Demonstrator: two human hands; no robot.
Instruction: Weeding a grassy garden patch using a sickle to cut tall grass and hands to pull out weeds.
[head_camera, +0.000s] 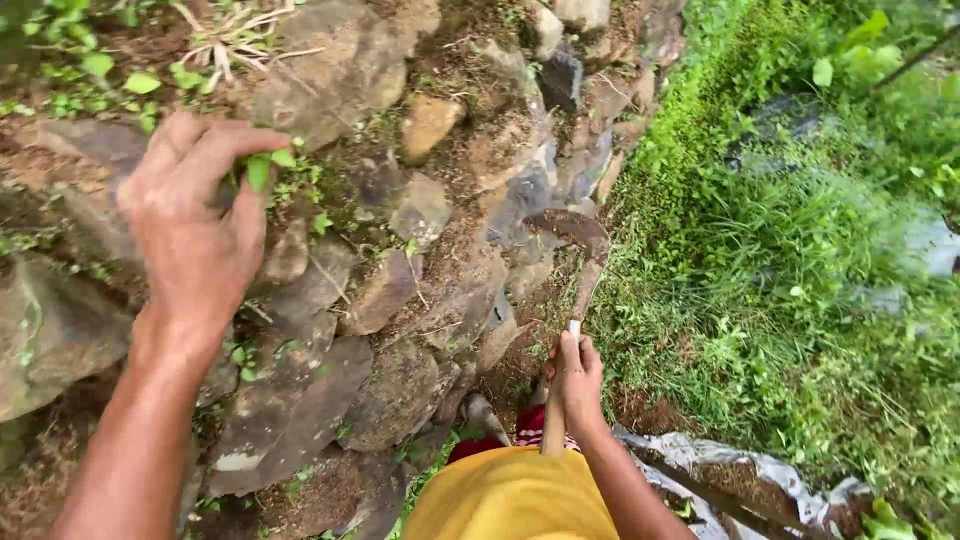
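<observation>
Weed (262, 168) pinched against stone wall (400, 260), sickle (575, 250) alongside.

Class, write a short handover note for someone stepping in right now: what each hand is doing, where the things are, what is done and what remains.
Left hand: pinching a small green weed growing from the stone wall.
Right hand: closed on the wooden handle of a sickle, rusty blade up beside the wall.
Done: the weed is gripped, not yet pulled free.
Left: more small weeds show between the stones; thick grass stands to the right.

Rough stone wall (400, 300), grassy ground (780, 300), daylight
</observation>
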